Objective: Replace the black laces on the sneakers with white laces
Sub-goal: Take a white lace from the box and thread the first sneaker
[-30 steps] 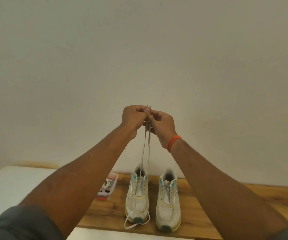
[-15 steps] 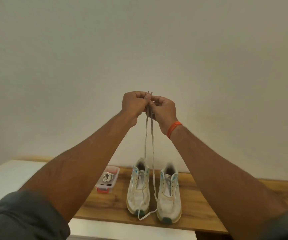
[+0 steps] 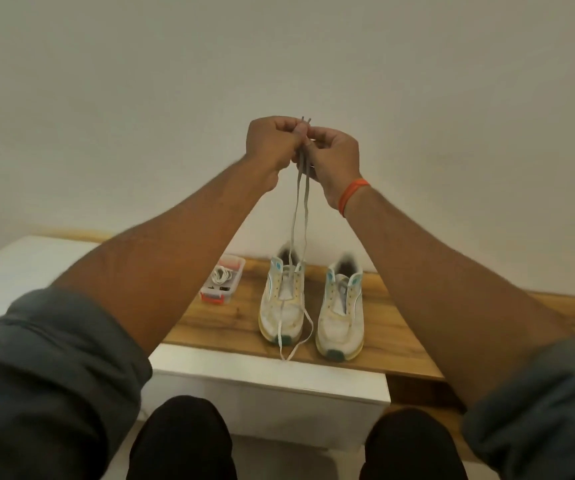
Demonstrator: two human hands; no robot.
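Both hands, left hand (image 3: 272, 142) and right hand (image 3: 334, 154), pinch the white lace (image 3: 298, 216) ends together up high, its loop dangling over the left sneaker (image 3: 282, 306) on the table (image 3: 230, 317).

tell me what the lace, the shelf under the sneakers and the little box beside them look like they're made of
White lace: flat woven fabric by the look, limp, hanging in a soft loop, matte. Both hands, left hand and right hand, pinch its ends.
Shelf: wood or wood-look veneer, brown grain streaks, slight sheen.
Box: probably clear plastic, see-through walls, orange-red parts at its near edge.
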